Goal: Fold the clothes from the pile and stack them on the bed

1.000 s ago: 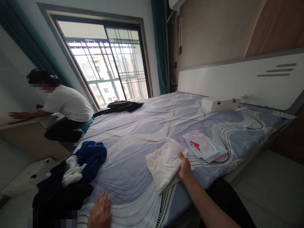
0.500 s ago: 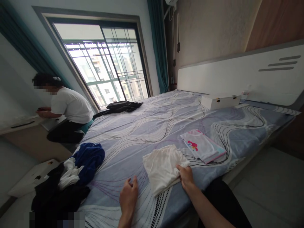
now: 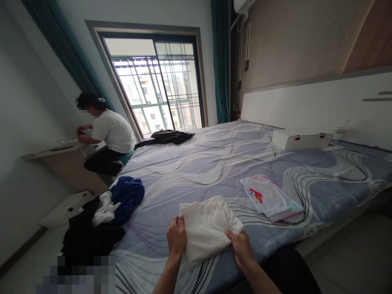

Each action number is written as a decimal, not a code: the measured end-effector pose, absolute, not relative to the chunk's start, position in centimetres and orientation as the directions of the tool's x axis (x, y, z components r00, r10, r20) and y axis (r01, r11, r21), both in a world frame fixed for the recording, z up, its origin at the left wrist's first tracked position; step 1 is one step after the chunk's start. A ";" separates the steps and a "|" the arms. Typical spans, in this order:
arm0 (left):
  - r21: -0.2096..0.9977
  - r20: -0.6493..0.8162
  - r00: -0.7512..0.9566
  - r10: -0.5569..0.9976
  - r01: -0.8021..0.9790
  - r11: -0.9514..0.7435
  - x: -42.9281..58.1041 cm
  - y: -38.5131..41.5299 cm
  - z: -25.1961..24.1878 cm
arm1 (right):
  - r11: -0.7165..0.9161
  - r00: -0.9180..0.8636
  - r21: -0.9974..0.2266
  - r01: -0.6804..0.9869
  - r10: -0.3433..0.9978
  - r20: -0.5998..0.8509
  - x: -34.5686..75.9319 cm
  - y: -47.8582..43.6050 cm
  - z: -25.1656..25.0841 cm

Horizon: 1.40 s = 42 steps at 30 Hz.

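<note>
A folded white garment (image 3: 210,226) is between my hands at the near side of the bed. My left hand (image 3: 177,239) grips its left edge, thumb on top and the other fingers mostly hidden. On its right edge, my right hand (image 3: 240,247) pinches the cloth with the thumb above and fingers underneath. Beyond my right hand lies a folded white garment with a pink print (image 3: 269,198), its edges pink and pale blue. The exact kind of the cloth I hold cannot be made out.
Loose blue clothing (image 3: 128,196), white cloth (image 3: 106,209) and black clothing (image 3: 88,232) are heaped on the left edge of the bed (image 3: 196,175). A white box (image 3: 301,140) stands near the headboard. Dark clothing (image 3: 168,136) lies at the far edge, near a seated person (image 3: 112,130).
My left hand has moved from the bedsheet to the white garment's left edge and taken hold of it. My right hand keeps its grip. The camera view has turned left.
</note>
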State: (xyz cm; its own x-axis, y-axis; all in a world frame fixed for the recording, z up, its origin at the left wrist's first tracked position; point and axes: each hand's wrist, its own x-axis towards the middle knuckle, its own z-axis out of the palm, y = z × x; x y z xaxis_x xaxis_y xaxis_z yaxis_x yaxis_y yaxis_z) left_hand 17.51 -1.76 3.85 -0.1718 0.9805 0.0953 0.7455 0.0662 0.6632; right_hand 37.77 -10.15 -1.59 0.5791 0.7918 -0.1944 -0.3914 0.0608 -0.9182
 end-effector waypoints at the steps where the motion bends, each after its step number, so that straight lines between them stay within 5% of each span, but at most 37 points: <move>1: 0.662 0.081 -0.181 0.980 0.745 0.083 16.6 -2.0 3.7 | 0.042 0.551 -0.918 -0.395 0.810 -0.201 37.3 -10.5 -1.5; 5: 0.642 0.050 -0.246 0.968 0.750 0.158 14.9 -3.0 2.9 | -0.069 0.521 -0.945 -0.321 0.820 -0.237 37.9 -11.4 -1.3; 7: 0.609 0.172 -0.246 0.954 0.788 0.094 15.6 -3.5 2.5 | -0.145 0.609 -0.981 -0.130 0.769 -0.194 39.1 -11.5 -0.6; 9: 0.545 0.378 -0.141 0.915 0.833 -0.097 17.2 -3.7 2.0 | -0.184 0.679 -0.962 0.200 0.734 0.001 39.6 -11.3 0.6; 12: 0.424 0.569 0.132 0.811 0.799 -0.427 19.8 -3.2 0.8 | -0.092 0.462 -0.734 0.673 0.827 0.320 37.7 -9.8 3.2; 14: 0.356 0.537 0.286 0.794 0.776 -0.521 21.1 -2.5 -0.2 | 0.053 0.177 -0.580 0.813 0.926 0.333 35.4 -8.1 4.4; 17: 0.247 0.336 0.401 0.852 0.836 -0.490 21.6 -1.8 -1.2 | 0.192 -0.115 -0.488 0.852 0.976 0.185 32.7 -5.2 4.4; 20: 0.177 0.208 0.395 0.895 0.885 -0.431 21.3 -1.7 -1.2 | 0.185 -0.155 -0.450 0.874 0.983 0.102 32.7 -3.5 2.7; 25: 0.156 0.182 0.200 0.963 0.961 -0.229 20.6 -2.2 -0.1 | 0.049 -0.005 -0.328 0.943 0.991 0.134 35.4 -2.5 0.2; 33: 0.191 0.122 -0.165 0.979 0.971 0.140 17.5 -1.5 1.9 | -0.370 0.363 -0.287 0.884 0.928 -0.079 38.5 -0.5 2.9; 37: 0.136 0.338 0.052 0.940 0.985 -0.104 20.2 -3.1 0.8 | 0.013 0.031 -0.284 0.959 0.988 0.151 35.7 -1.7 3.4; 39: 0.119 0.367 0.211 0.906 0.955 -0.271 21.7 -4.4 -1.1 | 0.209 -0.176 -0.321 0.924 0.976 0.129 34.4 -2.4 2.6; 42: 0.145 0.368 0.214 0.905 0.948 -0.284 22.6 -6.1 -3.4 | 0.208 -0.208 -0.378 0.902 0.977 0.041 33.8 -2.2 1.7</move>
